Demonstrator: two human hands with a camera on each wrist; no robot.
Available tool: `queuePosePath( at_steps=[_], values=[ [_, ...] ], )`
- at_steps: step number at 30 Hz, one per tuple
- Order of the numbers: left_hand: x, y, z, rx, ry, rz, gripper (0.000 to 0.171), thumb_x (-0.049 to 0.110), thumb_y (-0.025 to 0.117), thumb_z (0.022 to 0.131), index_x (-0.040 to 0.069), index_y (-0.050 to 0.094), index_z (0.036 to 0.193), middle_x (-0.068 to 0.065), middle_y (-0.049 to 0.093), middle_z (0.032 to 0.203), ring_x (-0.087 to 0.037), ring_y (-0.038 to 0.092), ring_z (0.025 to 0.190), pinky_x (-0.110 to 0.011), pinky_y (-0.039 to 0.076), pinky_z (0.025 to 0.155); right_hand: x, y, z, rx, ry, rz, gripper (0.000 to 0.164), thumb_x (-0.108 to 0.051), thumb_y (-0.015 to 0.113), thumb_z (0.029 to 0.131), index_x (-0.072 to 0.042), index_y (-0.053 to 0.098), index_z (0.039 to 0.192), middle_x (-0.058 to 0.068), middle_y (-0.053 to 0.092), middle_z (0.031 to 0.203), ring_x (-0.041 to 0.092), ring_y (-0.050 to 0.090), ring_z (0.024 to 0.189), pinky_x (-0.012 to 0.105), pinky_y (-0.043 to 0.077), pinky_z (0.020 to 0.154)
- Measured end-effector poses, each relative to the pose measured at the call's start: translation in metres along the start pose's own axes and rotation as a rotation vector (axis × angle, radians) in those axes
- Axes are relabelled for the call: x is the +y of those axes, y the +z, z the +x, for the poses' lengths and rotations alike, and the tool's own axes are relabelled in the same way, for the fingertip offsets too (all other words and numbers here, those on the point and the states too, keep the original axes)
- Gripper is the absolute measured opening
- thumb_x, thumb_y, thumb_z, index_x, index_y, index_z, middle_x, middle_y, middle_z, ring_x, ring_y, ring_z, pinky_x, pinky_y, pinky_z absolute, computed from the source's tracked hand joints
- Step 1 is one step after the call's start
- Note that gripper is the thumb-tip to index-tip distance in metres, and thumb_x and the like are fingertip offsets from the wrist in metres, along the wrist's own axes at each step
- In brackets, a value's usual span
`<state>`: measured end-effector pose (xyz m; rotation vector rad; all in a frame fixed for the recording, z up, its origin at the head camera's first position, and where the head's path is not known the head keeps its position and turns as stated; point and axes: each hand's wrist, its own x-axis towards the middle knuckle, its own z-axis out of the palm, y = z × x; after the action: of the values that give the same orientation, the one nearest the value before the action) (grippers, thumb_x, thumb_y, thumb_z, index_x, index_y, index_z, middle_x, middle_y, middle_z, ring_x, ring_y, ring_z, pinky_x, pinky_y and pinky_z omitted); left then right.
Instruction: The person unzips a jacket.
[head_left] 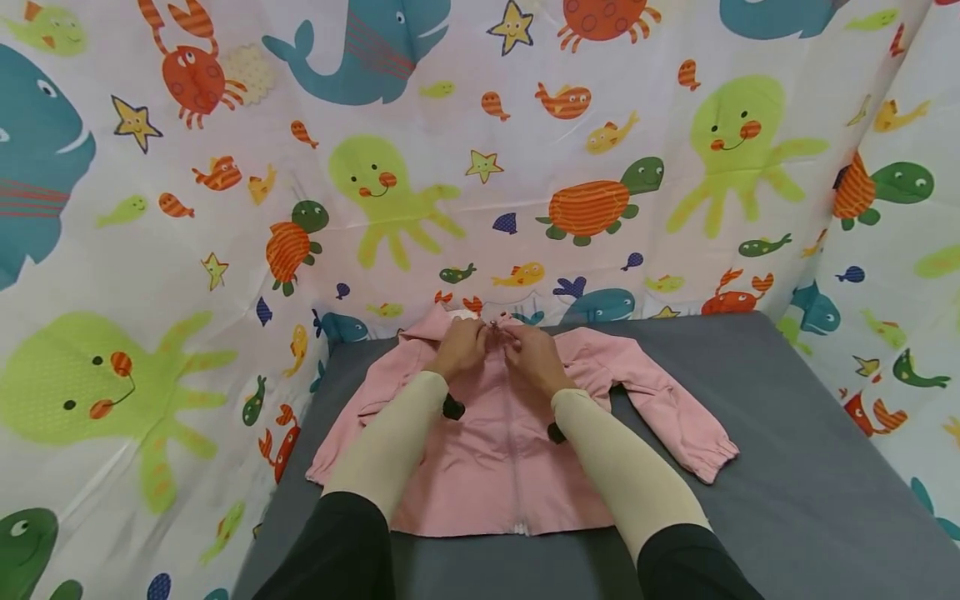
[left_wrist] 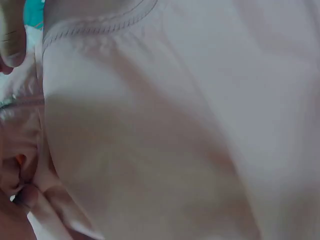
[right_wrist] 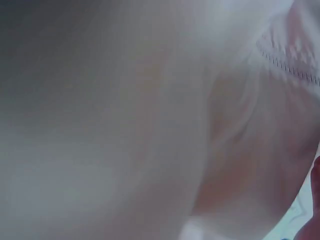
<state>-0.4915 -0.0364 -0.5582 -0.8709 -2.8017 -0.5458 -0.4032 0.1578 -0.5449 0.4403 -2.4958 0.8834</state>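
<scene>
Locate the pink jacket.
In the head view, the pink jacket lies left of centre on the gray table, the left hand and right hand near its top.

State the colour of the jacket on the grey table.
The jacket is pink; it shows best in the head view.

No legible text, label, brand or number, on the pink zip-front fabric jacket (head_left: 465, 492), the grey tabletop (head_left: 795, 433), the white sea-animal-print cloth (head_left: 487, 237) along its far edge

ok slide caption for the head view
Left hand and right hand hold the top of a pink jacket spread on a gray table.
</scene>
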Motion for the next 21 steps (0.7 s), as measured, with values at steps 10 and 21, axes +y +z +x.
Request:
queuePosePath(
  at_steps=[10, 21],
  values=[
    [0.039, -0.058, -0.019, -0.005, 0.068, -0.259, 0.031, 0.023, 0.049, 0.117, 0.011, 0.064, 0.092, -0.005, 0.059, 0.080, -0.021, 0.057, 0.076, -0.037, 0.047, 0.078, -0.019, -0.014, 0.007, 0.111, -0.131, -0.087, 0.026, -0.016, 0.075, 0.104, -0.008, 0.080, 0.128, 0.011, 0.082, 0.117, 0.031, 0.079, 0.107, 0.048, 0.062, 0.095],
    [0.048, -0.094, -0.035, -0.026, -0.008, -0.391, 0.032, 0.024, 0.049, 0.117, 0.006, 0.072, 0.103, -0.008, 0.068, 0.088, -0.021, 0.058, 0.077, -0.036, 0.047, 0.077, -0.055, -0.028, 0.013, 0.222, -0.279, -0.245, 0.005, -0.013, 0.076, 0.100, -0.010, 0.079, 0.102, 0.008, 0.075, 0.088, 0.031, 0.073, 0.069, 0.048, 0.060, 0.062]
  ],
)
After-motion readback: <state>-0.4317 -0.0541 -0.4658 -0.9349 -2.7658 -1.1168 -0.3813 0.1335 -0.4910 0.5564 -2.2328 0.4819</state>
